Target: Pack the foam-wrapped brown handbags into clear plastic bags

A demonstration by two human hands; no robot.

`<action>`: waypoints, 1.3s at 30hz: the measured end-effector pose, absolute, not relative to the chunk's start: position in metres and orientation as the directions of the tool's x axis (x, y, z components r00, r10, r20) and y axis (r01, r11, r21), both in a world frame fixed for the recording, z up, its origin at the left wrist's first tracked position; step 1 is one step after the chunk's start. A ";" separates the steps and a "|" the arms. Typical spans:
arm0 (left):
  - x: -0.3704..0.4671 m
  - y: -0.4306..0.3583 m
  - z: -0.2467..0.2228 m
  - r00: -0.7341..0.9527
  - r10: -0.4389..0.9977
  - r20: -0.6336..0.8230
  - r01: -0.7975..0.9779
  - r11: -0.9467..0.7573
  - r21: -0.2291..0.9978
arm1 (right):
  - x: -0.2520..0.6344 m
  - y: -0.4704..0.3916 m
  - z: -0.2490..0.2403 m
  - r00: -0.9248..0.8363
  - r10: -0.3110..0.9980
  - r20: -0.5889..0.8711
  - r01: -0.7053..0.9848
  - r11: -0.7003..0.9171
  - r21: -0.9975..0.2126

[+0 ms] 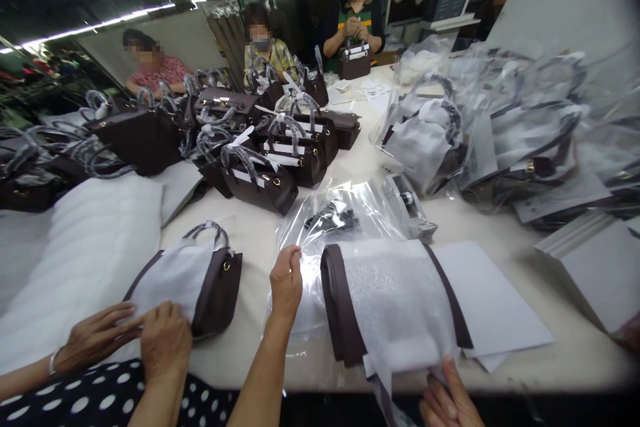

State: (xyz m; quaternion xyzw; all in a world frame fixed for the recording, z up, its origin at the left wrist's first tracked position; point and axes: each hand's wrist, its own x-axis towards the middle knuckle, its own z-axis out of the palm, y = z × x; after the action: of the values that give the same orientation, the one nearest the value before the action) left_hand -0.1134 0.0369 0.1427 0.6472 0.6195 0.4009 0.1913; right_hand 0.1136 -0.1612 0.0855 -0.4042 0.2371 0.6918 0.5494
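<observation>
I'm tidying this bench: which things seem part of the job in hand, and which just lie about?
Seemingly in the job:
clear plastic, at the left hand
dark bag under white sheet, at the right hand

Seemingly lying about:
white board stack
plastic-bagged handbags
white padded sheeting

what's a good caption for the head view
Left hand at clear plastic, right hand at a white-wrapped brown bag, more brown handbags beyond
</observation>
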 end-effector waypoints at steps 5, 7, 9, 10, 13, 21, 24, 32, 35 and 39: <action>-0.097 0.027 0.159 0.041 0.974 0.223 0.648 -0.195 0.736 | 0.102 -0.154 0.097 0.176 0.549 -0.817 -0.855 -0.325 -0.403; -0.089 0.020 0.168 0.152 0.962 0.226 0.666 -0.268 0.696 | 0.101 -0.152 0.100 0.241 0.567 -0.787 -0.780 -0.369 -0.505; -0.083 0.015 0.175 0.276 0.932 0.234 0.699 -0.362 0.617 | 0.102 -0.151 0.101 0.260 0.569 -0.780 -0.725 -0.419 -0.547; -0.080 0.014 0.178 0.328 0.915 0.237 0.718 -0.404 0.567 | 0.102 -0.150 0.101 0.260 0.566 -0.782 -0.707 -0.441 -0.553; -0.069 0.022 0.182 0.390 0.885 0.253 0.783 -0.463 0.414 | 0.101 -0.149 0.097 0.243 0.577 -0.780 -0.679 -0.473 -0.561; -0.023 0.074 0.178 0.475 0.872 0.119 0.878 -0.479 0.000 | 0.090 -0.143 0.099 0.253 0.571 -0.781 -0.599 -0.542 -0.589; -0.014 0.083 0.179 0.514 0.849 0.119 0.854 -0.519 0.016 | 0.091 -0.140 0.105 0.223 0.592 -0.775 -0.556 -0.575 -0.600; 0.000 0.036 0.188 0.776 0.614 0.146 0.614 -0.788 0.049 | 0.093 -0.126 0.100 0.113 0.637 -0.762 -0.623 -0.552 -0.554; 0.005 0.007 0.180 0.839 0.532 0.119 0.525 -0.847 0.087 | 0.085 -0.122 0.089 0.069 0.633 -0.771 -0.659 -0.552 -0.511; -0.019 -0.019 0.179 0.755 0.645 0.114 0.621 -0.761 0.190 | 0.075 -0.126 0.081 0.057 0.652 -0.756 -0.719 -0.498 -0.484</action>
State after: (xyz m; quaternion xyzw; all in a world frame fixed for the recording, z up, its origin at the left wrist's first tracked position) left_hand -0.0192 -0.0195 0.1789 0.9342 0.3388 0.0866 0.0702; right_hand 0.0749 -0.1263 0.0815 -0.5279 0.0319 0.6859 0.4999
